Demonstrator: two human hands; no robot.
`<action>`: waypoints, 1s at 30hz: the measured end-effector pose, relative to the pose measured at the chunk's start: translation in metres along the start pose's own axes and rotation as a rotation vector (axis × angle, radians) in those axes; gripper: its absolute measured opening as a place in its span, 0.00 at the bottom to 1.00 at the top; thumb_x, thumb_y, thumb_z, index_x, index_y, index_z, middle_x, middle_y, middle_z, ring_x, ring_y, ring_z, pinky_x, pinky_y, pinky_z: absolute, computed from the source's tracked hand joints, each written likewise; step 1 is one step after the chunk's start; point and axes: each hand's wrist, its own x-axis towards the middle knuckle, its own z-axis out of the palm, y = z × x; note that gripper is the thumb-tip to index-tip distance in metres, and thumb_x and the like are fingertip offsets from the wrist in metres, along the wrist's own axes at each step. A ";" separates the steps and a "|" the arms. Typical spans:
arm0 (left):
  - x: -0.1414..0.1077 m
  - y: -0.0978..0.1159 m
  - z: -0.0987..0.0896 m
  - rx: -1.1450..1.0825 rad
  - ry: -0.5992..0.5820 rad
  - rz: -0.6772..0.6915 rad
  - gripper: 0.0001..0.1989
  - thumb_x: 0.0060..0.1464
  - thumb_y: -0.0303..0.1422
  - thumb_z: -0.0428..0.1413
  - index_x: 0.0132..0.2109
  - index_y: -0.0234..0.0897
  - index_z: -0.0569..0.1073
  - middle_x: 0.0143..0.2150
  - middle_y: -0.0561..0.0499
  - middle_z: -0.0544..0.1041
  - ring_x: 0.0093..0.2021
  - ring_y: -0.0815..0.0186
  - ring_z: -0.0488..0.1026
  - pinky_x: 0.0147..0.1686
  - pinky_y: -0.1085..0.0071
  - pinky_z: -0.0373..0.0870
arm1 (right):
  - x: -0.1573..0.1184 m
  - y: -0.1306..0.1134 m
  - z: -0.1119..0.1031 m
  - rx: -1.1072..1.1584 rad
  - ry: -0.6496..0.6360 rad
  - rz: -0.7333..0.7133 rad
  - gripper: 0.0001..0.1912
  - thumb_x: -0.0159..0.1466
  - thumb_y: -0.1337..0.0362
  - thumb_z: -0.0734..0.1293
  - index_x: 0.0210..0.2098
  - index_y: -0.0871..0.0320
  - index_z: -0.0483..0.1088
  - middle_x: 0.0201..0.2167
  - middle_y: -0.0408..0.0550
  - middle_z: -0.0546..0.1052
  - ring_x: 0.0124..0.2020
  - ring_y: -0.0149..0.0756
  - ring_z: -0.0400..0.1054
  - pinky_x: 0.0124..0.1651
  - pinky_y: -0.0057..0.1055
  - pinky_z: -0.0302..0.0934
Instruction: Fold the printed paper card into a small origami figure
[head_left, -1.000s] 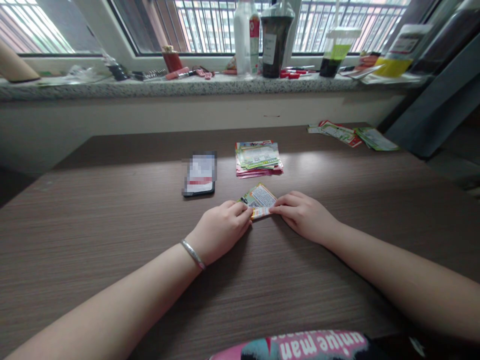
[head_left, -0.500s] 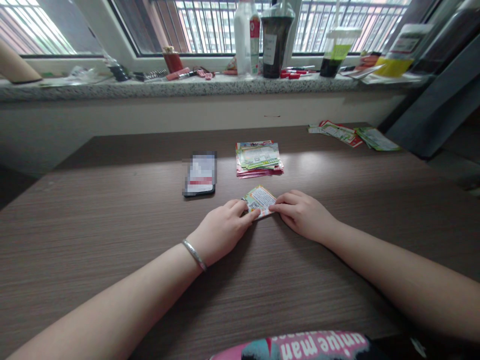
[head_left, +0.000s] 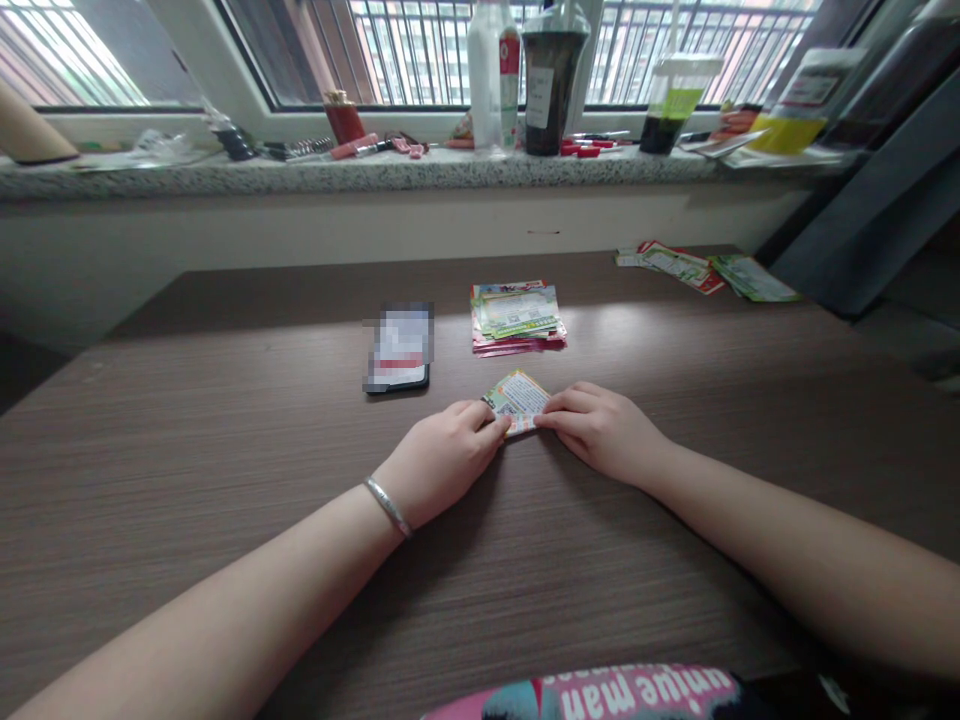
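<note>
1. Left grip (head_left: 446, 452) and right grip (head_left: 604, 430) pinch the paper (head_left: 523, 396) on the desk (head_left: 225, 470), partly hiding it; its print is illegibly small;
2. phone (head_left: 400, 345) screen is pixelated;
3. cut-off cloth (head_left: 525, 697) reads "unique man" inverted.

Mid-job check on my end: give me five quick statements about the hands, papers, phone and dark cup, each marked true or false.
1. The left hand and right hand both touch the printed paper. True.
2. The phone lies right of the paper stack. False: it lies left of it.
3. Loose papers lie toward the table's far right. True.
4. The dark cup stands on the table. False: it stands on the windowsill.
5. The printed paper is nearer the person than the paper stack. True.
</note>
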 end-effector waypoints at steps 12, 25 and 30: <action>0.001 0.003 0.002 -0.007 0.067 0.011 0.12 0.61 0.30 0.49 0.48 0.34 0.73 0.41 0.45 0.74 0.40 0.61 0.72 0.40 0.66 0.74 | 0.001 0.001 0.002 0.025 -0.009 0.030 0.13 0.66 0.69 0.61 0.42 0.57 0.76 0.38 0.51 0.77 0.40 0.37 0.67 0.44 0.34 0.65; 0.002 0.002 -0.003 -0.077 0.001 -0.021 0.13 0.61 0.30 0.48 0.49 0.34 0.73 0.42 0.44 0.74 0.42 0.59 0.72 0.41 0.62 0.75 | 0.000 0.006 0.002 0.160 0.026 0.094 0.09 0.65 0.68 0.62 0.40 0.58 0.74 0.38 0.50 0.76 0.40 0.37 0.68 0.43 0.34 0.64; -0.001 0.000 -0.012 -0.127 -0.081 -0.025 0.12 0.61 0.29 0.48 0.48 0.34 0.73 0.43 0.44 0.74 0.43 0.59 0.72 0.44 0.62 0.74 | -0.006 0.001 -0.003 0.189 -0.008 0.066 0.08 0.66 0.68 0.61 0.38 0.58 0.72 0.38 0.49 0.76 0.41 0.36 0.68 0.44 0.33 0.63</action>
